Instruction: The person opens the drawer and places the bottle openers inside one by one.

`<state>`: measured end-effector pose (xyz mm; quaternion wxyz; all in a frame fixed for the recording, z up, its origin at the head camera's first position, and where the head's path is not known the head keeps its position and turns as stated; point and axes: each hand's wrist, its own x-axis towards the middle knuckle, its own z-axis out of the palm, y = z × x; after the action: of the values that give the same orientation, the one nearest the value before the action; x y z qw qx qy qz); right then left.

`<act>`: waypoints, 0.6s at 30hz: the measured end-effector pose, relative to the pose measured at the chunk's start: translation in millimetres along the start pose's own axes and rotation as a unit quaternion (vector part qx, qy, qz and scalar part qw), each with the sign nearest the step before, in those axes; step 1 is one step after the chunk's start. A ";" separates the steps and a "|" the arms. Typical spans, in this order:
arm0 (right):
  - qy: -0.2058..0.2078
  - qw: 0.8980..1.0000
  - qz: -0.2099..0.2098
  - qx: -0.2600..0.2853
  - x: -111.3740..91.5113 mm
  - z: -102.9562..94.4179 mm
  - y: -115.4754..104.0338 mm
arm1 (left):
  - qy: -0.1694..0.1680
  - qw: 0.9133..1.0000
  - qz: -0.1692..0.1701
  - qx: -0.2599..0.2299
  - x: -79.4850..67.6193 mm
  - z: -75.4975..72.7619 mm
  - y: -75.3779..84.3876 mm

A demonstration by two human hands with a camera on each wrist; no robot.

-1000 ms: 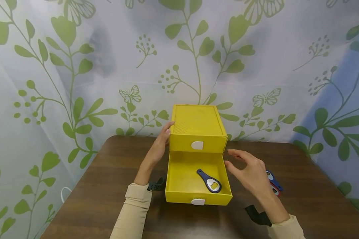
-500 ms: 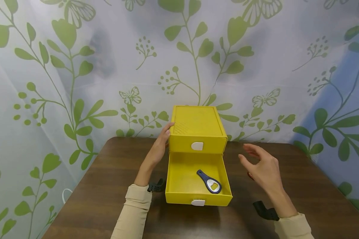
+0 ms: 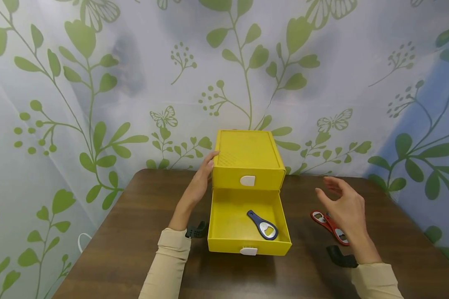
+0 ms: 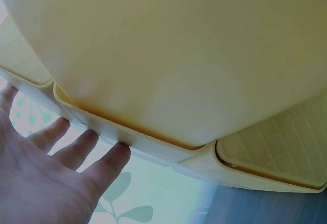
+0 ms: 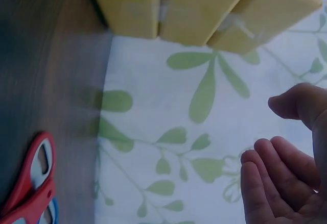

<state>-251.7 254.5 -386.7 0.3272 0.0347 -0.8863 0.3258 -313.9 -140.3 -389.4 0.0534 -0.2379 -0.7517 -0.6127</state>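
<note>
A yellow drawer unit (image 3: 248, 149) stands on the table, its lower drawer (image 3: 228, 216) pulled out. One blue bottle opener (image 3: 255, 218) lies in that drawer. My left hand (image 3: 196, 187) rests against the unit's left side; in the left wrist view its spread fingertips touch the yellow edge. My right hand (image 3: 347, 209) hovers to the right of the unit, thumb and fingers apart, holding nothing. Below it, red bottle openers (image 3: 334, 229) lie crossed on the table, partly covered by the hand in the head view. A blue edge (image 5: 55, 211) shows under them in the right wrist view.
The brown wooden table (image 3: 149, 199) extends on both sides of the unit. A leaf-patterned curtain (image 3: 142, 83) hangs right behind it. White tabs (image 3: 247, 180) mark the drawer fronts. Black straps (image 3: 340, 256) sit at the wrists.
My right hand has moved right, away from the unit, to above the red bottle openers. The left hand, the drawer and the blue bottle opener in it have stayed put.
</note>
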 end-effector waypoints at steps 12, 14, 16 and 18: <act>-0.007 0.998 0.061 -0.024 4.6 -1.9 43.5 | -0.001 1.000 0.009 -0.006 -0.7 0.2 0.9; -0.019 0.997 0.067 -0.024 3.6 -1.9 49.2 | 0.000 1.000 0.007 -0.003 -1.0 0.5 1.4; -0.029 0.997 0.070 -0.022 2.8 -1.6 54.4 | 0.000 1.000 0.007 -0.001 -1.3 0.9 2.0; -0.034 0.996 0.077 -0.024 2.2 -1.2 59.4 | -0.001 1.000 0.006 0.000 -1.7 1.1 2.5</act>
<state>-269.0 302.2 -417.6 0.2711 -0.0303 -0.9045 0.3277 -311.1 -139.5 -388.0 0.0562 -0.2428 -0.7502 -0.6124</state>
